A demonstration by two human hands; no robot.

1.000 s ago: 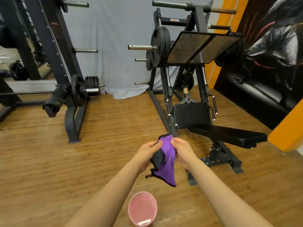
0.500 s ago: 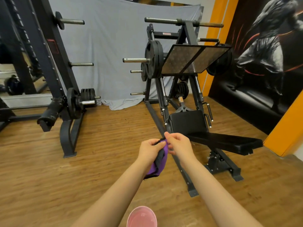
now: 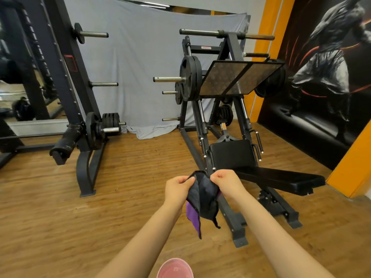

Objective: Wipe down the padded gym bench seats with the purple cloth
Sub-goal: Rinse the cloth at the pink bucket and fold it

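Two hands hold the cloth at chest height, above the floor. The left hand pinches its upper left edge between thumb and curled fingers; the right hand grips the upper right edge in a closed fist. The cloth hangs between them, dark side facing the camera, with a purple strip showing along its lower left edge. It appears to be mid-unfolding or mid-refolding; which one cannot be determined from this view.

The bench lies just beyond and to the right of the right hand. Its upright pad stands directly past the hands. The cloth touches neither pad.

Task status: no wiping contact is established, and neither pad shows visible moisture or streaks. Judged from this, the work is at the preparation stage. Remaining steps: arrange the cloth, approach the bench, and wipe both padded surfaces.

A pink container sits below the forearms, near the camera.
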